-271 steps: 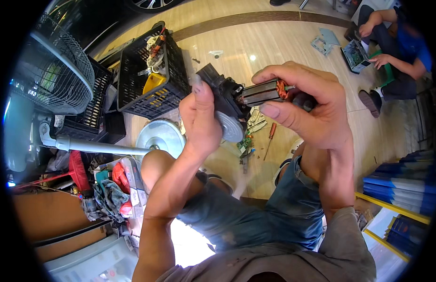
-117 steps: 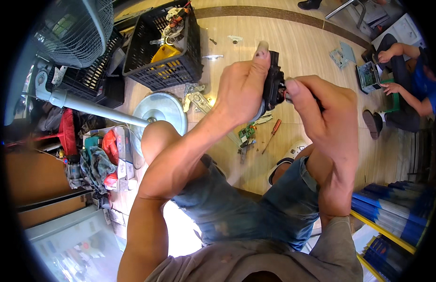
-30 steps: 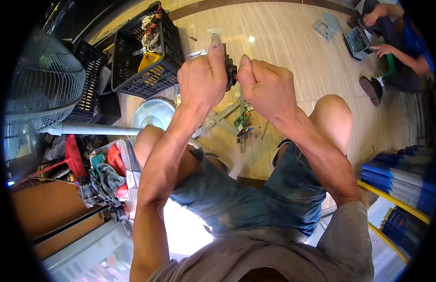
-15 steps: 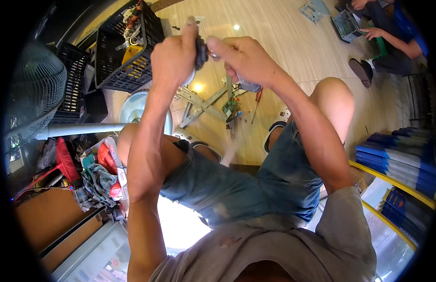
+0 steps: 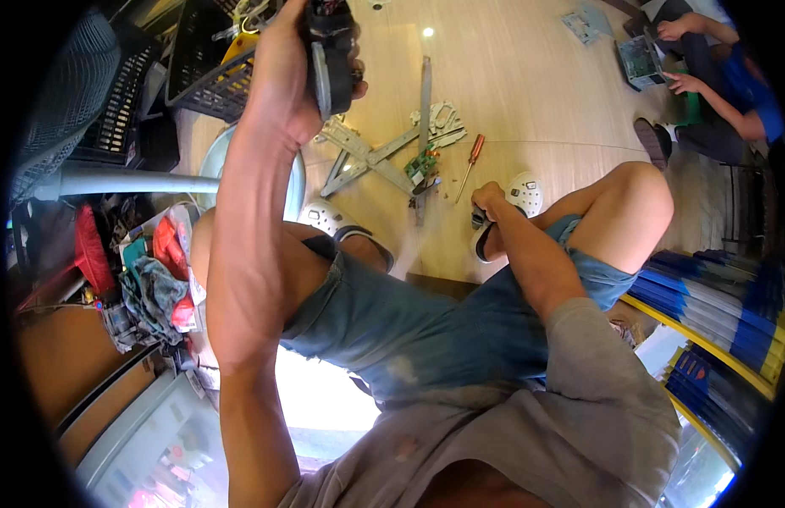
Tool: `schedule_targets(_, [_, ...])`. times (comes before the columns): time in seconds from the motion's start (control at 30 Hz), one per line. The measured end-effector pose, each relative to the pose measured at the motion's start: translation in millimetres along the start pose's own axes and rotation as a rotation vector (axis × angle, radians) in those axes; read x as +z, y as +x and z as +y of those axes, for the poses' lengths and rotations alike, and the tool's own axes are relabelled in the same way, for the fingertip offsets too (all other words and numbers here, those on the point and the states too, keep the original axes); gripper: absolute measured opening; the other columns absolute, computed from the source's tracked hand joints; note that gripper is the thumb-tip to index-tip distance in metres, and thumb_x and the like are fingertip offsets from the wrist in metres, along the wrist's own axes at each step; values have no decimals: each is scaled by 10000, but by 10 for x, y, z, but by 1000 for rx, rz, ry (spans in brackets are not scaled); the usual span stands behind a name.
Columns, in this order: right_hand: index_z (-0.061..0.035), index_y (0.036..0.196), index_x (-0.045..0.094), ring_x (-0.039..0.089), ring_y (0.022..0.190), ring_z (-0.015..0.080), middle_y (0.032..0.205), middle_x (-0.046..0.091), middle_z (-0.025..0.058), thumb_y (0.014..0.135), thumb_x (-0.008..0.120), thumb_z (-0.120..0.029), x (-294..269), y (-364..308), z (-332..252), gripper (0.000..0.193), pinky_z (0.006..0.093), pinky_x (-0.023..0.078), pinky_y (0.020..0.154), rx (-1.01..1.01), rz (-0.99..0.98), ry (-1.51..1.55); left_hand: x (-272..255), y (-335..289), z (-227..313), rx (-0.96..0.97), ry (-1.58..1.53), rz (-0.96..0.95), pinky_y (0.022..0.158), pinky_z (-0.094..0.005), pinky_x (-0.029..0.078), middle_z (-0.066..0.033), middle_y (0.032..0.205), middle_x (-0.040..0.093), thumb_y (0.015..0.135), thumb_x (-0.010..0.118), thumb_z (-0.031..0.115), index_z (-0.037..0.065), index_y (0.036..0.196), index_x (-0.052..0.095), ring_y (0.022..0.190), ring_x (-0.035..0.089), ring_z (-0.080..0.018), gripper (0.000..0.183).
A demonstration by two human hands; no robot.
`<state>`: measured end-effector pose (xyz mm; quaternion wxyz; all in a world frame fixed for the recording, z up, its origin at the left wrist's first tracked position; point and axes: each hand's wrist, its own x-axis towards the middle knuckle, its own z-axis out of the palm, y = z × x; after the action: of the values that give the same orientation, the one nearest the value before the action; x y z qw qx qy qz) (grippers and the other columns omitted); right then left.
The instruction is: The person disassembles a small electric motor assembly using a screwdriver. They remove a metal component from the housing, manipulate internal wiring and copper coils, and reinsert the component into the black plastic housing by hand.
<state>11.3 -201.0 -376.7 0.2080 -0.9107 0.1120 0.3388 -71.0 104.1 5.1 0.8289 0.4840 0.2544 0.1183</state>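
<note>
The person's left hand is reaching far forward to the top edge of the view, its forearm running almost straight up from the elbow and its wrist turned so that the fingers are wrapping round the far side of a black blocky housing with a grey disc along its side; the grip is firmly closed, with fingertips showing beyond the right edge of the piece, while its upper end is running out of view. The right hand is hanging low by the right knee, its arm bending downward and inward, its fingers curling closely round a small dark piece whose shape is mostly hidden. Just beside this hand a white clog with black trim is resting on the pale tiled floor. Between the hands, a red-handled screwdriver is lying near a green circuit board, which is sitting against crossed grey metal strips. Farther left, a pale blue round base is showing behind the left forearm, below a black slatted plastic crate. At the upper right, a co-worker in a blue top is touching an opened metal box.
</note>
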Motion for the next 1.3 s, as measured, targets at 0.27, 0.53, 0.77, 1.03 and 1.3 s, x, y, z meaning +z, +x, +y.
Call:
schedule_targets(0.27, [41, 998, 636, 636, 980, 428, 1057, 626, 292, 771, 640, -135, 60, -481, -49, 287, 446, 529, 841, -320, -24, -312, 75, -53, -36, -107, -45, 15, 485, -320, 430, -24, 674, 549, 962, 407, 538, 135, 814, 566, 560, 543, -190, 458])
schedule_targets(0.53, [27, 1169, 567, 579, 1083, 448, 1228, 528, 271, 786, 640, -292, -1, -544, -200, 504, 457, 487, 927, -216, -106, -376, 350, 12, -35, -256, -154, 22, 459, -335, 399, -21, 640, 525, 949, 429, 541, 146, 749, 554, 523, 522, -217, 460])
schedule_targets(0.77, [54, 1193, 551, 581, 1091, 425, 1154, 591, 299, 780, 635, -398, -140, -402, -486, 617, 462, 461, 948, -181, 52, -135, 508, -3, -61, -133, -112, -194, 371, -318, 431, -75, 583, 499, 959, 351, 527, 55, 796, 556, 420, 482, -183, 540])
schedule_targets(1.03, [81, 1009, 615, 625, 1011, 438, 1015, 645, 309, 774, 668, -262, 2, -85, -464, 420, 440, 492, 882, -240, 14, -35, 520, 14, -6, -158, -194, -386, 400, -320, 390, -49, 568, 438, 912, 299, 555, 39, 676, 502, 453, 484, -193, 603])
schedule_targets(1.3, [47, 759, 580, 572, 479, 205, 672, 600, 148, 814, 591, -74, 228, 237, -289, 133, 350, 463, 396, -86, -41, 328, 526, 59, -69, 35, -250, -456, 453, -296, 493, -52, 580, 529, 950, 376, 550, 109, 716, 537, 459, 511, -149, 524])
